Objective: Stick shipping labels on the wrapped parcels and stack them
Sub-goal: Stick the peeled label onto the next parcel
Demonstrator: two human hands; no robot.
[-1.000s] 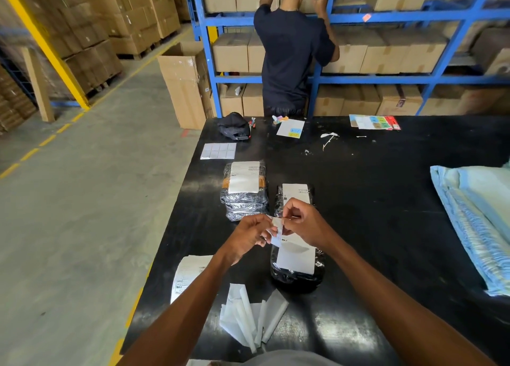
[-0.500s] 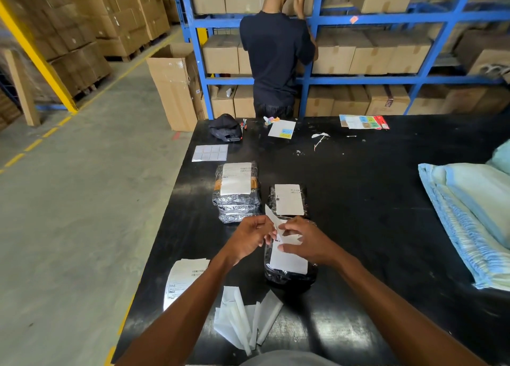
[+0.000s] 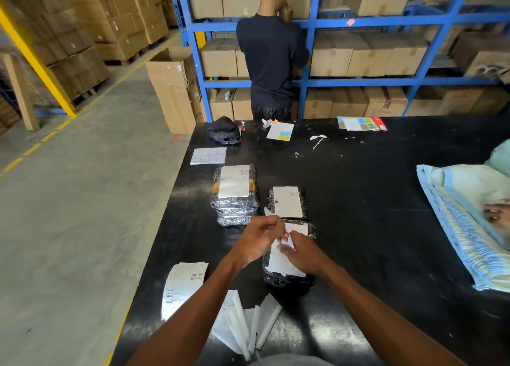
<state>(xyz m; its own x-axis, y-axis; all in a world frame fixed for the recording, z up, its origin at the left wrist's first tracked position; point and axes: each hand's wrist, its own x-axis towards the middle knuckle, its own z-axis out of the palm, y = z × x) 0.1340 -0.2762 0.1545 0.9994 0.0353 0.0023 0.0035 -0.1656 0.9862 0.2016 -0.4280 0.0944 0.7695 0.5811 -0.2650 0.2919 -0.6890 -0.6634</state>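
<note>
A dark wrapped parcel (image 3: 289, 281) lies on the black table (image 3: 372, 227) in front of me, with a white shipping label (image 3: 281, 263) on top of it. My right hand (image 3: 302, 252) presses on the label. My left hand (image 3: 260, 237) pinches a strip of white backing paper at the label's upper left corner. Just behind lies a second labelled parcel (image 3: 288, 202). Further left stands a stack of wrapped parcels (image 3: 234, 200) with a label on top. A pile of unused labels (image 3: 183, 285) rests near the table's left edge.
Peeled backing strips (image 3: 248, 324) lie near the front edge. A label sheet (image 3: 209, 155), a black cap (image 3: 223, 131) and coloured papers (image 3: 361, 123) sit at the back. Blue-green bedding (image 3: 463, 213) fills the right, with another person's hand (image 3: 496, 212) on it. A person (image 3: 271, 50) stands at blue shelving.
The label has come down from being held in the air onto the front parcel. My right hand now lies flat on it while my left still pinches the backing. Another hand appeared at right.
</note>
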